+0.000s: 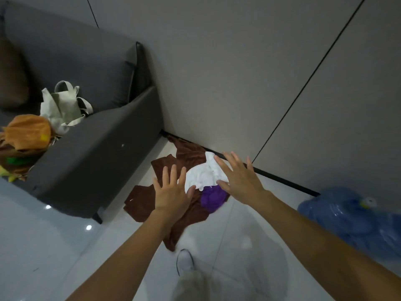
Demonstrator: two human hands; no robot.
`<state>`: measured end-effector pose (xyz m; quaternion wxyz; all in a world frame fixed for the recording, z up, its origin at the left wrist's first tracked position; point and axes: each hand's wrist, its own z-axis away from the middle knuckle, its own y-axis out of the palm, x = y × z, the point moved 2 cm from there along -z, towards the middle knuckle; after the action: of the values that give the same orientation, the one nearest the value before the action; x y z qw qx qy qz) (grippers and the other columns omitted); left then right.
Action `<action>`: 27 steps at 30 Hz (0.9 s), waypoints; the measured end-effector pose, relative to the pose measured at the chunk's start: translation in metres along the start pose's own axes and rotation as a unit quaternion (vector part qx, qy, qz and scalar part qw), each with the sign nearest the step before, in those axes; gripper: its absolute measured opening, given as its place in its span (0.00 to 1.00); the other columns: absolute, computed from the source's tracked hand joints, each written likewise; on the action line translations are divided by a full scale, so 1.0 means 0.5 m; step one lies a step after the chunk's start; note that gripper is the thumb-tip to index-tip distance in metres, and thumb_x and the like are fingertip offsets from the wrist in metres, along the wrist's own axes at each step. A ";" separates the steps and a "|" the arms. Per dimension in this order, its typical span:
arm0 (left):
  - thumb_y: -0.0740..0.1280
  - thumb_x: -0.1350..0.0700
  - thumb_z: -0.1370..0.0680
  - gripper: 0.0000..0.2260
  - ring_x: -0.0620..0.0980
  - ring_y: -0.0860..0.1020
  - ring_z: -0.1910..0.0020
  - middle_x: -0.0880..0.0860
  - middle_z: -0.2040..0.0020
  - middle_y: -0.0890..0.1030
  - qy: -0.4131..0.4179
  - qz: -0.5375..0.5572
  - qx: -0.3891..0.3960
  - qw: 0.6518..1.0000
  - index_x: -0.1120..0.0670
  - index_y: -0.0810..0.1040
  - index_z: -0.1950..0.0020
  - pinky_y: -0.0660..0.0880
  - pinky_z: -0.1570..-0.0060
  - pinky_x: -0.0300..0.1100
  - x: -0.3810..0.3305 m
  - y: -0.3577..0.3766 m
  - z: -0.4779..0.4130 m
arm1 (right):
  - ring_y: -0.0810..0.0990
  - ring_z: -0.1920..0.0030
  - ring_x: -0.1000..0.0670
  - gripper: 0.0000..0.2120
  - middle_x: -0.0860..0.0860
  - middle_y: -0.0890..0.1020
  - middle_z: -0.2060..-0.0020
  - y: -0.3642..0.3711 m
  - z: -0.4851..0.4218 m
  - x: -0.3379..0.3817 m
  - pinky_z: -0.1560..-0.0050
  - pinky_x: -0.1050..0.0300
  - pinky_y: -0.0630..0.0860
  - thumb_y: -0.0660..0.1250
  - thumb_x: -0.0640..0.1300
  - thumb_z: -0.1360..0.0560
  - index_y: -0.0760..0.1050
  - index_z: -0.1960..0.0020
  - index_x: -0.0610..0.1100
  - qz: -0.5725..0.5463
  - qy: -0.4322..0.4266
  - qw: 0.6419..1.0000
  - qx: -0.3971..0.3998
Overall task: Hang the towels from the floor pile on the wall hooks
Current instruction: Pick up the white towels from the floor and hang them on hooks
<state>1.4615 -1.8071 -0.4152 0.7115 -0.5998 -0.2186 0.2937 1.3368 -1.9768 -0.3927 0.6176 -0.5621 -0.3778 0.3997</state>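
Reaching at frame centre, left hand (171,193) and right hand (239,179), fingers spread, holding nothing, may snag several tangled towels (201,177) together.

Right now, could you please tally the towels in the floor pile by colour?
Brown towel: at least 1; the folds may hide more
White towel: 1
Purple towel: 1
Total: at least 3

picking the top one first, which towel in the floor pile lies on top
The white towel: it lies crumpled over the brown towel, with the purple towel peeking out at its near edge.
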 end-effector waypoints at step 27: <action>0.76 0.49 0.29 0.18 0.57 0.81 0.60 0.57 0.57 0.82 -0.019 0.043 0.027 0.999 0.60 0.81 0.47 0.76 0.69 0.48 -0.056 1.031 -0.661 | 0.60 0.25 0.46 0.31 0.47 0.62 0.25 1.154 -0.563 -0.271 0.26 0.46 0.56 0.60 0.56 0.20 0.54 0.22 0.47 -0.149 -0.124 0.977 0.085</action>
<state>1.5799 -2.0103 -0.9813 0.7100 -0.5834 -0.1977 0.3413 1.5012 -2.1840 -0.9932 0.6639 -0.3912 -0.4956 0.4006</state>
